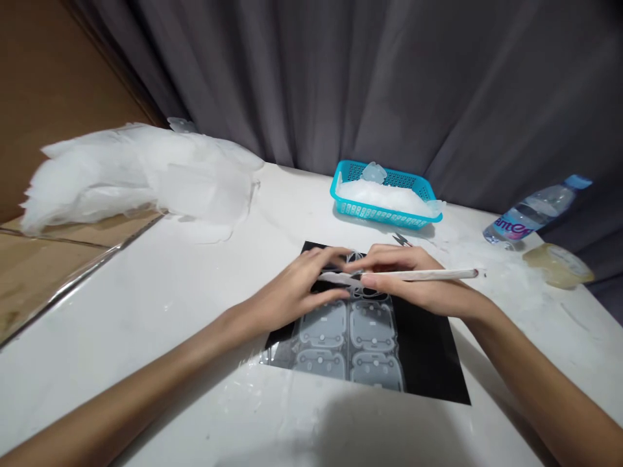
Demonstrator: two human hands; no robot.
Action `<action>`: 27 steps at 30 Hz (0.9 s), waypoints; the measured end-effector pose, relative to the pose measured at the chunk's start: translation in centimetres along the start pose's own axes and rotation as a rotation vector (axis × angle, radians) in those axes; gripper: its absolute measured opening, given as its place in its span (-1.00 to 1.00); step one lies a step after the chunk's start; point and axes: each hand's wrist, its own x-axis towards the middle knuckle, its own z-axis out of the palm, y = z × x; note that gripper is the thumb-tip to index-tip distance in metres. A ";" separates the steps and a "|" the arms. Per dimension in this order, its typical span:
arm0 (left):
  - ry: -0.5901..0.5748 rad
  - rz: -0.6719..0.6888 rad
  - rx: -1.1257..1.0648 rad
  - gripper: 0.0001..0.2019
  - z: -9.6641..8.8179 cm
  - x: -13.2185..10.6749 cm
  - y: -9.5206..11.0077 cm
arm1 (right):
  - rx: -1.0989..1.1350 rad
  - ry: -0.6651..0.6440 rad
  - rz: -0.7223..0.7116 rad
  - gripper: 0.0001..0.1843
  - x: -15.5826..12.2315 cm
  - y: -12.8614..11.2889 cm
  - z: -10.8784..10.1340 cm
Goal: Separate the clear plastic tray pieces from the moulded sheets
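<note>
the left hand [306, 285] lies on the far end of the clear moulded sheet [350, 344], its fingers [331, 254] stretched out loosely and closed on nothing; the right hand [413, 279] meets it there, fingers narrowed around a thin white stick [438, 275] that lies across the hand, its far end pointing right; the stick's tip sits between the two hands, over the sheet; the sheet rests on a black mat [428, 357] in the middle of the white bench [170, 311]; behind are a teal basket [384, 214] of white pieces and small snips [402, 240]; a water bottle [530, 217] lies at right, a heap of white pieces [136, 175] at left.
</note>
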 end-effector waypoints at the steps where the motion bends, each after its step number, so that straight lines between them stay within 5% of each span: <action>1: -0.012 -0.023 -0.047 -0.65 0.2 0.2 0.0 | 0.033 0.034 -0.006 -0.68 0.0 0.0 0.2; 6: 0.142 -0.251 -0.370 -0.69 0.9 0.5 -0.4 | -0.100 0.386 -0.075 -0.70 0.4 2.1 1.8; 11: 0.176 -0.290 -0.527 -0.67 1.1 0.7 -1.0 | -0.301 0.223 -0.256 -0.85 0.8 4.6 4.2; 20: 0.101 -0.351 -0.564 -0.71 1.1 0.5 -0.6 | -0.266 0.225 -0.302 -0.90 0.6 5.3 6.1; 27: 0.434 -0.415 -0.625 -0.65 1.0 1.3 -1.3 | -0.278 0.379 -0.255 -0.81 1.6 4.4 6.3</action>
